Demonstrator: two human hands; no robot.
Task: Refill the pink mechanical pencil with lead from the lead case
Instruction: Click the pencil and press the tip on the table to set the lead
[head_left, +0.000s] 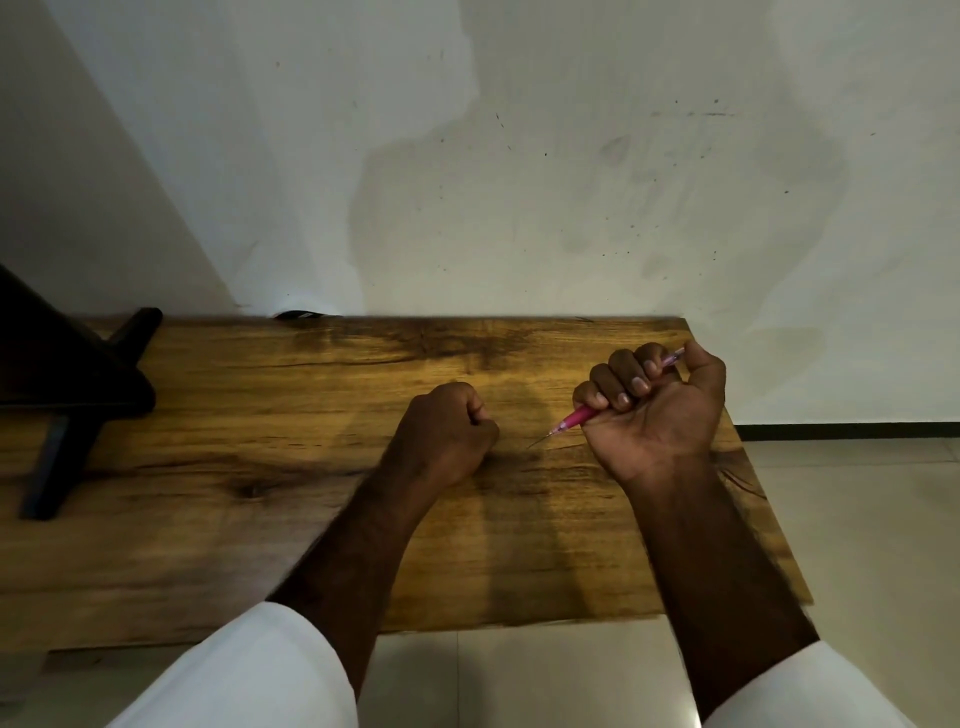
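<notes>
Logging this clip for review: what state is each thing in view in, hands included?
Pink mechanical pencil: gripped in the right fist, tip pointing down-left, thin lead showing.
Right hand: closed around the pencil, palm up, thumb at the pencil's top end.
Left hand: closed fist resting on the table; contents not visible.
Wooden table: bare where visible; no lead case in sight.
Dark stand: standing at the table's left end.

Pink pencil's (576, 417) barrel mostly inside right hand (655, 402).

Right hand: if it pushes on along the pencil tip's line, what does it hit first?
Likely the table: the pink pencil in the right hand points down-left at bare wood just short of the closed left hand. Depth unclear.
</notes>
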